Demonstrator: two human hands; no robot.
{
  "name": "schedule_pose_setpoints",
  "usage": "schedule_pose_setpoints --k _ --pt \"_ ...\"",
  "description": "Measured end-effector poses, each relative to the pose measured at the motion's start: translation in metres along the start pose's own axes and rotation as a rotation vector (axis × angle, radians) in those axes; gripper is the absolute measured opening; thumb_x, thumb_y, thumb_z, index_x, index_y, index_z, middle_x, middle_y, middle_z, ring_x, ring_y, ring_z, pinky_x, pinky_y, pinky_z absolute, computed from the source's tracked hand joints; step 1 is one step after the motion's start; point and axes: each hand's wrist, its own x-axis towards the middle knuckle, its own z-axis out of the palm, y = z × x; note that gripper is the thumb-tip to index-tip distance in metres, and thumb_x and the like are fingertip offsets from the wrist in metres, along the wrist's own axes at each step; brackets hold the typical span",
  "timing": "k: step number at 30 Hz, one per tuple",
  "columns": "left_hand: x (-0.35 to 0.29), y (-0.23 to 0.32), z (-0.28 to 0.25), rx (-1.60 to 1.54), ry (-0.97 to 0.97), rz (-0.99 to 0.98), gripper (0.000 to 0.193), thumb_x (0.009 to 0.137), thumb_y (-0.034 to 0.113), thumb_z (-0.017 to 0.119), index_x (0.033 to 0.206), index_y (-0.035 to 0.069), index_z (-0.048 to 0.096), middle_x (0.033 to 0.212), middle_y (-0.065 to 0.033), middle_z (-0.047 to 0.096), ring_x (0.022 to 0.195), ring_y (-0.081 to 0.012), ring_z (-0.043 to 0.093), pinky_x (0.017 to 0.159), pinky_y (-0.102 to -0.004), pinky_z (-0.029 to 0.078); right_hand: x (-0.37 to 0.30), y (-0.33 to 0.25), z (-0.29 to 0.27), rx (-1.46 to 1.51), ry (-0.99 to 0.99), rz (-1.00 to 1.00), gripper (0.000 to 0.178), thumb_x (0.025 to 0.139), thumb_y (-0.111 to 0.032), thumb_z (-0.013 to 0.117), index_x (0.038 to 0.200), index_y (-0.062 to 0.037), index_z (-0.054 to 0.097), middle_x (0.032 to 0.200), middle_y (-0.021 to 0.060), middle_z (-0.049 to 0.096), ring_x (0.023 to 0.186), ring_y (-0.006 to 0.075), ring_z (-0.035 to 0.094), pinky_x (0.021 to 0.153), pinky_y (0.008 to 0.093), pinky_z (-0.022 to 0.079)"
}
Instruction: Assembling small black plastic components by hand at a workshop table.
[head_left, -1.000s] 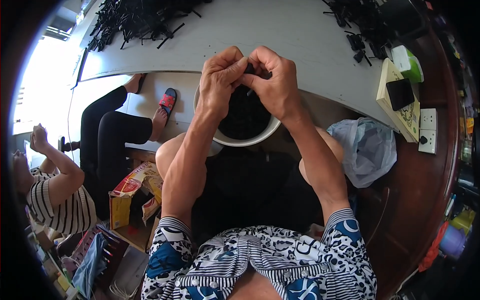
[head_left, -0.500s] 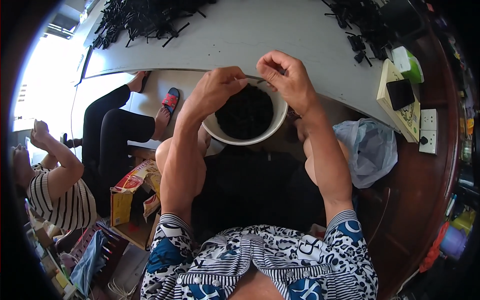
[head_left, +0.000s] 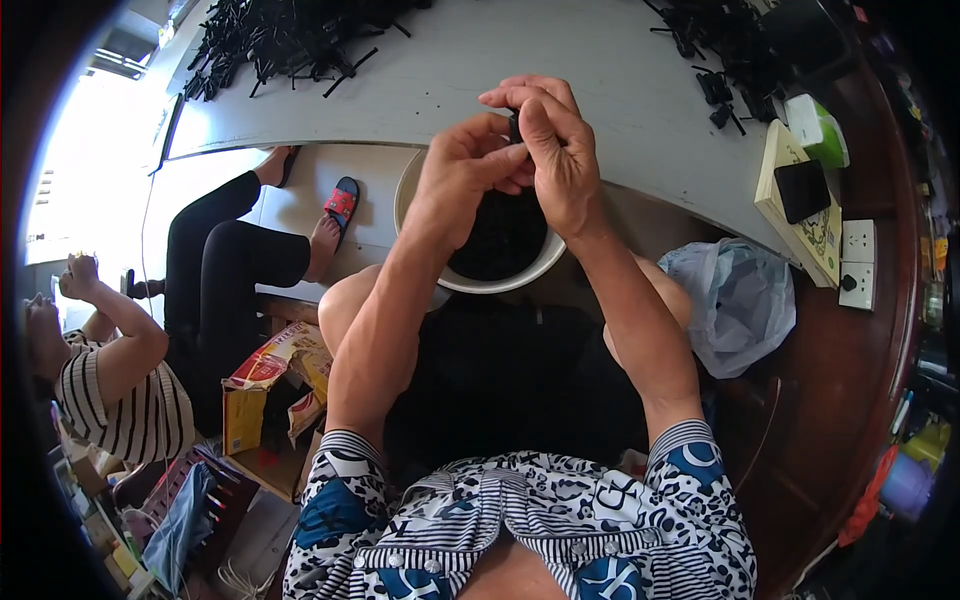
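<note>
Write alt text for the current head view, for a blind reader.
A person's left hand and right hand come together above a white bowl, a small black part between them. Beyond, a pale table bears two heaps of black parts. A plastic bag is at right; another person in stripes, at left.

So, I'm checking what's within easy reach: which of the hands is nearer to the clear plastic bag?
Right. The right hand is up and left of the clear plastic bag in view; the left hand is farther left.
</note>
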Motion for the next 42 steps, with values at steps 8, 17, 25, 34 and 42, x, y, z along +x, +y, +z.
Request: schedule_pose_setpoints --k 8,17,25,34,42 --pt "-0.005 0.024 -0.012 0.295 0.139 0.055 0.010 0.080 -0.001 0.058 0.088 0.001 0.054 0.069 -0.0037 0.058 0.058 -0.0098 0.056 0.053 -0.0199 0.045 0.011 -0.010 -0.028 0.091 -0.021 0.163 0.040 0.081 -0.030 0.066 0.105 0.0012 0.059 0.093 0.0061 0.061 0.090 0.0128 0.054 0.085 0.0271 0.040" --pt "-0.004 0.023 -0.010 -0.087 0.124 0.023 0.012 0.083 0.001 0.058 0.095 -0.002 0.057 0.071 -0.0069 0.062 0.059 -0.0121 0.060 0.054 -0.0211 0.049 0.010 0.000 -0.033 0.421 -0.086 0.336 0.022 0.078 -0.022 0.070 0.083 -0.0013 0.064 0.074 0.0032 0.062 0.062 0.0081 0.054 0.057 0.0205 0.043" --pt "-0.006 0.026 -0.013 -0.108 -0.065 0.048 0.009 0.089 0.004 0.051 0.097 0.001 0.054 0.070 -0.0090 0.062 0.054 -0.0136 0.060 0.048 -0.0208 0.049 0.015 -0.001 -0.031 0.764 -0.237 0.299 0.037 0.077 -0.028 0.071 0.091 0.0033 0.058 0.087 0.0086 0.054 0.070 0.0101 0.054 0.051 0.0209 0.052" --pt "-0.005 0.019 -0.001 0.122 0.076 0.116 0.010 0.086 -0.006 0.045 0.094 -0.002 0.050 0.071 -0.0088 0.060 0.056 -0.0130 0.060 0.049 -0.0217 0.049 0.013 -0.003 -0.027 0.273 -0.197 0.474 0.014 0.082 -0.013 0.066 0.081 -0.0042 0.055 0.067 -0.0016 0.052 0.050 0.0032 0.045 0.040 0.0158 0.035" --pt "-0.007 0.015 0.009 0.235 0.318 0.234 0.008 0.085 -0.007 0.046 0.090 -0.003 0.051 0.070 -0.0070 0.060 0.057 -0.0120 0.061 0.049 -0.0208 0.048 0.001 0.006 0.004 0.152 -0.020 0.371 0.014 0.088 -0.015 0.056 0.079 -0.0053 0.052 0.068 -0.0027 0.050 0.064 0.0042 0.045 0.054 0.0199 0.038"
